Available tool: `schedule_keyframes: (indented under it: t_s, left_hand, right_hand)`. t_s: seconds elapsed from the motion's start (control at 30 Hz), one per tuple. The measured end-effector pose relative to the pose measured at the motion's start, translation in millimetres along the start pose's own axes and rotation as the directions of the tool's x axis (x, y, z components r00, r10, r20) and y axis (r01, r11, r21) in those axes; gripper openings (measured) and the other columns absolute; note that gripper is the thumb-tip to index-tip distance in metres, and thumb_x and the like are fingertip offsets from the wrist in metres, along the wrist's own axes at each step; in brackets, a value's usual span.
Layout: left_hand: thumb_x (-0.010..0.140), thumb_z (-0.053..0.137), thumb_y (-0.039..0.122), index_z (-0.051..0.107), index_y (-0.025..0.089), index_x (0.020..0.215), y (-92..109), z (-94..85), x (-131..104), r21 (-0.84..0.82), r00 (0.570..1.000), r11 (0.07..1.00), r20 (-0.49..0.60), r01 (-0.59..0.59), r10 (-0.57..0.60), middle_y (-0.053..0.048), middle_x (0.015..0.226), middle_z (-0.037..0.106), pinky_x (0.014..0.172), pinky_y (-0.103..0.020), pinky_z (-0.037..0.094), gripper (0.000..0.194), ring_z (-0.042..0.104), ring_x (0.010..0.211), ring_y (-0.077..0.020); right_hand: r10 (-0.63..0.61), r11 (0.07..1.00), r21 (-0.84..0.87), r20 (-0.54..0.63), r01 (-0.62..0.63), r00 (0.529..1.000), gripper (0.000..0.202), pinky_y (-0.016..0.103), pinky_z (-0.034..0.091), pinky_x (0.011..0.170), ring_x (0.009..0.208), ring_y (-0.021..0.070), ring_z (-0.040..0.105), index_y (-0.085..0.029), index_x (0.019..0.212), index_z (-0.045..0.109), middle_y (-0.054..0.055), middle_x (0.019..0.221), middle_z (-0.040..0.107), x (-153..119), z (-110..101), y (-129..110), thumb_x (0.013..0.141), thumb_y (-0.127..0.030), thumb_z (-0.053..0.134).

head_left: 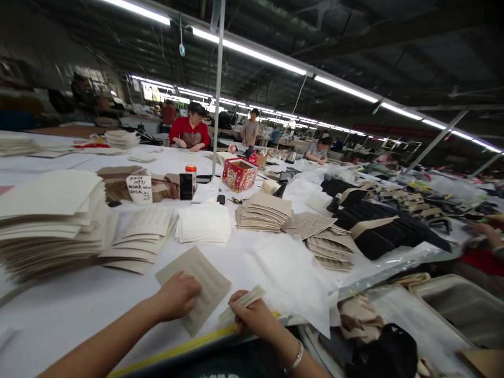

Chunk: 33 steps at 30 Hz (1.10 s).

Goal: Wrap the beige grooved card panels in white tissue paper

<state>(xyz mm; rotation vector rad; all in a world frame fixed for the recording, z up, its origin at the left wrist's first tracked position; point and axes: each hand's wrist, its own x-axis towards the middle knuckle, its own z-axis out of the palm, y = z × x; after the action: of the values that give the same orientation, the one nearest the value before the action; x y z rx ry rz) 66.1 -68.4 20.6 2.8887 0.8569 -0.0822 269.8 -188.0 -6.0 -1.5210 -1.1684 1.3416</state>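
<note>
A grey-beige square panel (208, 283), stiff and faintly ridged, lies at a slant near the front edge of the white table. My left hand (179, 296) is closed at the panel's left side, its fingers curled over it; the fingertips are partly hidden. To the right, my right hand (254, 313) pinches a narrow pale strip (252, 296), which looks like a thin folded piece or small stack seen edge-on. A gap separates the strip from the panel's right corner. Beyond both hands sits a stack of white sheets (203, 223).
Stacks of cream panels (43, 210) stand left, with tan panels (263, 211) farther back. White translucent sheets (291, 268) lie right of my hands. A red box (239, 174), a phone (186, 186) and a metal pole (219, 94) stand behind. A person in red (189, 131) works across the table.
</note>
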Motion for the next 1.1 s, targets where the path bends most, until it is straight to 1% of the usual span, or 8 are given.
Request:
schedule_keyframes:
  t_s: [0.1, 0.2, 0.4, 0.47, 0.6, 0.8, 0.9, 1.1]
  left_hand:
    - [0.081, 0.042, 0.041, 0.048, 0.020, 0.123, 34.4, 25.9, 24.0, -0.097, 0.976, 0.974, -0.064, 0.202, -0.209, -0.011, 0.127, 0.051, 0.099, -0.049, 0.027, 0.047, 0.044, 0.117, -0.0279]
    - [0.083, 0.039, 0.038, 0.040, 0.018, 0.130, 52.2, 50.0, 31.1, -0.057, 0.986, 0.985, -0.027, 0.166, -0.167, -0.010, 0.138, 0.036, 0.102, -0.052, 0.019, 0.052, 0.031, 0.127, -0.0301]
    - [0.086, 0.033, 0.032, 0.037, 0.025, 0.131, 5.0, 45.6, -10.4, -0.094, 0.985, 0.983, 0.050, -0.157, 0.162, -0.001, 0.138, 0.037, 0.106, -0.041, 0.015, 0.046, 0.029, 0.128, -0.0184]
    - [0.086, 0.034, 0.041, 0.036, 0.022, 0.132, -7.9, 47.4, -19.5, -0.092, 0.995, 0.991, 0.013, -0.099, 0.101, -0.003, 0.139, 0.035, 0.106, -0.040, 0.014, 0.050, 0.029, 0.128, -0.0189]
    - [0.082, 0.038, 0.051, 0.037, 0.019, 0.132, -12.1, 61.7, -20.7, -0.035, 0.962, 0.968, -0.108, 0.249, -0.252, -0.008, 0.140, 0.033, 0.105, -0.048, 0.012, 0.059, 0.027, 0.129, -0.0257]
    - [0.080, 0.039, 0.054, 0.036, 0.023, 0.132, -9.5, 66.8, -16.8, -0.041, 0.952, 0.957, -0.093, 0.288, -0.290, -0.006, 0.140, 0.034, 0.104, -0.052, 0.005, 0.060, 0.024, 0.130, -0.0272]
    - [0.081, 0.039, 0.052, 0.037, 0.024, 0.132, -8.2, 64.0, -16.4, -0.052, 0.948, 0.951, -0.081, 0.305, -0.309, -0.007, 0.140, 0.033, 0.103, -0.057, 0.002, 0.058, 0.024, 0.130, -0.0289]
    - [0.081, 0.040, 0.052, 0.037, 0.026, 0.131, -5.6, 61.5, -14.5, -0.112, 0.938, 0.934, -0.031, 0.339, -0.345, -0.006, 0.142, 0.029, 0.099, -0.062, -0.001, 0.057, 0.020, 0.131, -0.0306]
  right_hand:
    - [-0.051, 0.997, 0.043, -0.194, 0.061, 0.980, 0.030, 0.019, 0.039, 0.040, 0.040, 0.0090, 0.051, -0.016, 0.093, 0.051, -0.006, 0.054, 0.048, 11.1, -9.9, -2.2, 0.076, -0.040, 0.047]
    - [-0.067, 0.998, -0.022, -0.278, 0.063, 0.958, 0.032, 0.019, 0.040, 0.041, 0.041, 0.0084, 0.051, -0.015, 0.093, 0.052, -0.006, 0.054, 0.047, 18.1, -23.5, -1.6, 0.076, -0.042, 0.048]
    - [-0.090, 0.989, -0.128, -0.177, 0.067, 0.980, 0.026, 0.020, 0.044, 0.045, 0.043, 0.0087, 0.052, -0.016, 0.088, 0.055, -0.006, 0.053, 0.049, 27.5, -24.0, -5.1, 0.077, -0.038, 0.048]
    - [-0.115, 0.981, -0.168, -0.125, 0.093, 0.985, 0.024, 0.019, 0.044, 0.046, 0.044, 0.0086, 0.053, -0.016, 0.088, 0.055, -0.005, 0.054, 0.051, 37.6, -13.0, -8.5, 0.079, -0.037, 0.047]
    - [-0.188, 0.910, -0.387, -0.069, 0.147, 0.980, 0.020, 0.018, 0.043, 0.051, 0.045, 0.0076, 0.055, -0.018, 0.085, 0.056, -0.005, 0.057, 0.056, 72.1, 12.3, -24.1, 0.082, -0.031, 0.042]
    - [-0.191, 0.678, -0.733, -0.121, 0.042, 0.974, 0.021, 0.017, 0.041, 0.057, 0.050, 0.0095, 0.057, -0.015, 0.078, 0.060, 0.000, 0.052, 0.058, 131.4, 27.6, -67.6, 0.083, -0.019, 0.039]
    - [-0.169, 0.645, -0.764, -0.121, 0.017, 0.978, 0.022, 0.018, 0.040, 0.057, 0.051, 0.0101, 0.057, -0.015, 0.080, 0.061, 0.001, 0.053, 0.060, 121.3, 32.1, -68.2, 0.084, -0.020, 0.039]
    - [-0.124, 0.700, -0.710, -0.013, 0.078, 0.992, 0.022, 0.019, 0.039, 0.054, 0.047, 0.0111, 0.055, -0.017, 0.080, 0.060, -0.001, 0.049, 0.057, 47.3, 46.3, -39.6, 0.083, -0.021, 0.040]
